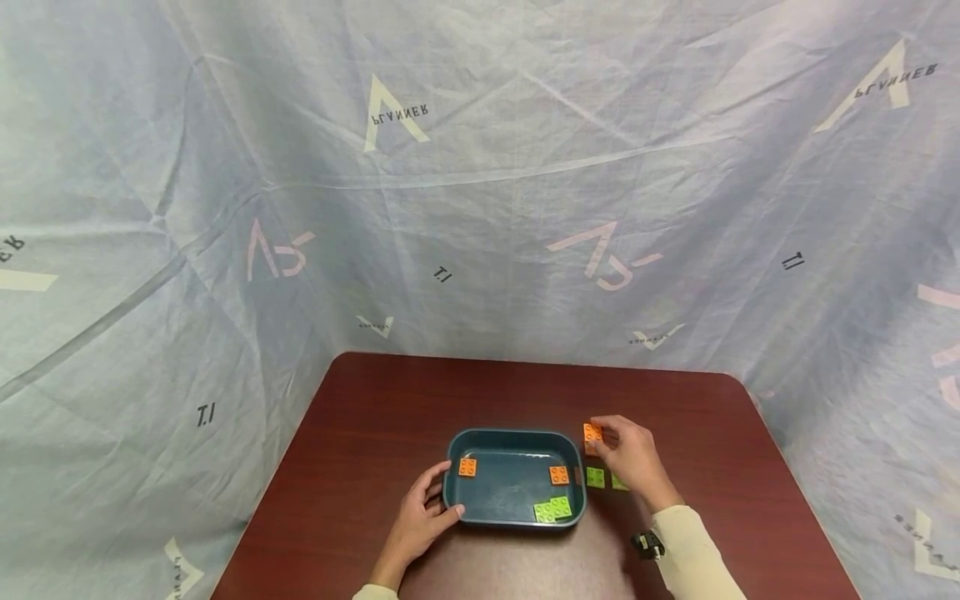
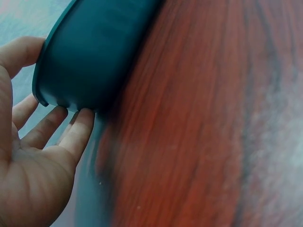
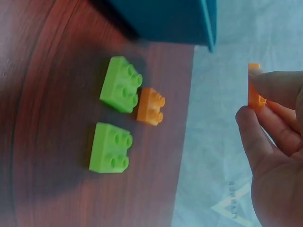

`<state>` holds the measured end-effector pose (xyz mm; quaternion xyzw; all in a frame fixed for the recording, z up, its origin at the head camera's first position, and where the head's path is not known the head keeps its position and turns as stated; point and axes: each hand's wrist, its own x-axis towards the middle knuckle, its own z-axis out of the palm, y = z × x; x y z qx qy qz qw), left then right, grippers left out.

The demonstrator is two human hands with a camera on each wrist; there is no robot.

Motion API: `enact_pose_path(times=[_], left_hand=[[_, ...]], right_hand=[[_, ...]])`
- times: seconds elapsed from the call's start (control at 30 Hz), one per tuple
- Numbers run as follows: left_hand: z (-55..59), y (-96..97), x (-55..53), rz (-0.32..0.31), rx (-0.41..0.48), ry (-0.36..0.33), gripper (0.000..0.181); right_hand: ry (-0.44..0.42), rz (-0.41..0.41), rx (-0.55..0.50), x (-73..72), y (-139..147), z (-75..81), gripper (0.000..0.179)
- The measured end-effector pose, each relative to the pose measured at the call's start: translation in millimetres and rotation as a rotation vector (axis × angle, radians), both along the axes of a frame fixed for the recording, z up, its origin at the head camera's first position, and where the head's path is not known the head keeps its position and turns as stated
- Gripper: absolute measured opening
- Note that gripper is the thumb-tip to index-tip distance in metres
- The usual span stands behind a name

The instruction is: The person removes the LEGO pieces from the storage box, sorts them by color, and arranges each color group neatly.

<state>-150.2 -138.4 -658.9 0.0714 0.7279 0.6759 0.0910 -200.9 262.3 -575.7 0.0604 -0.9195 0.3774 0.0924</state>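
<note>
My left hand [image 1: 426, 518] grips the left end of a dark teal tray [image 1: 517, 522], thumb at the rim and the other fingers against the outer wall. Between thumb and fingers of my right hand [image 1: 632, 454] an orange toy building brick [image 3: 253, 90] is pinched, raised above the table just right of the tray. Below that hand lie two green bricks [image 3: 116, 87] [image 3: 109, 149] and another orange brick [image 3: 150, 108], studs up. Inside the tray are an orange brick [image 1: 467, 467] at left, another orange brick [image 1: 558, 475] at right, and green bricks [image 1: 552, 509] bunched in the near right corner.
The tray stands on a reddish-brown wooden table [image 1: 360, 425] with rounded far corners. Grey printed fabric [image 1: 480, 250] hangs behind the table and along both sides. A dark band with a small object [image 1: 648, 545] is on the right wrist.
</note>
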Motion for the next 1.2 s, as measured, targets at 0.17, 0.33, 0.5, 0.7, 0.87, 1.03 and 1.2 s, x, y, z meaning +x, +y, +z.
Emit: enact_pose_path(times=[0.17, 0.33, 0.5, 0.7, 0.87, 1.03, 1.2], left_hand=[[0.5, -1.1, 0.3, 0.008, 0.012, 0.002, 0.08], [0.8, -1.4, 0.6, 0.008, 0.012, 0.004, 0.081], [1.0, -1.0, 1.0, 0.002, 0.012, -0.01, 0.08], [1.2, -0.7, -0.5, 0.0, 0.003, -0.004, 0.079], [0.7, -1.5, -0.8, 0.003, -0.006, -0.01, 0.079], [0.9, -1.2, -1.1, -0.001, -0.006, -0.001, 0.079], [-0.5, -1.6, -1.8, -0.003, -0.001, -0.012, 0.079]], right_hand=[[-0.015, -0.004, 0.011, -1.3, 6.8, -5.8, 0.042], [-0.026, -0.02, 0.031, -4.1, 17.3, -15.3, 0.042], [-0.065, -0.026, 0.058, -6.9, 29.7, -26.5, 0.041], [-0.094, -0.034, 0.088, -9.2, 40.7, -35.8, 0.041], [-0.133, -0.036, 0.101, -9.5, 44.8, -44.2, 0.042], [-0.147, -0.045, 0.117, -10.4, 48.0, -55.2, 0.04], [-0.163, -0.046, 0.126, -11.0, 51.1, -64.5, 0.038]])
